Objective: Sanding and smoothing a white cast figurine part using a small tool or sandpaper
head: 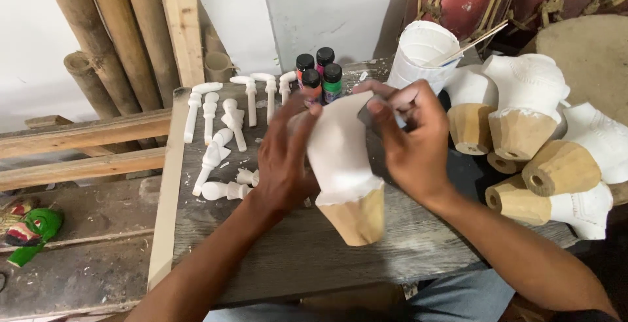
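At the centre of the frame the left hand grasps the white-primed wooden figure while the right hand pinches a small dark pad against its top, apparently smoothing it, so steady turning seems needed.

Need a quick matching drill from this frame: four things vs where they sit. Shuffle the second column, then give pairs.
Things:
1. paint bottles
2. green mask
3. white cup with sticks
4. half-painted wooden torso

Places:
A. on the floor, far left
B. between left hand and right hand
C. back edge of the grey bench, centre
D. right of the bottles, beside the stacked torsos

Pairs: 1-C, 2-A, 3-D, 4-B
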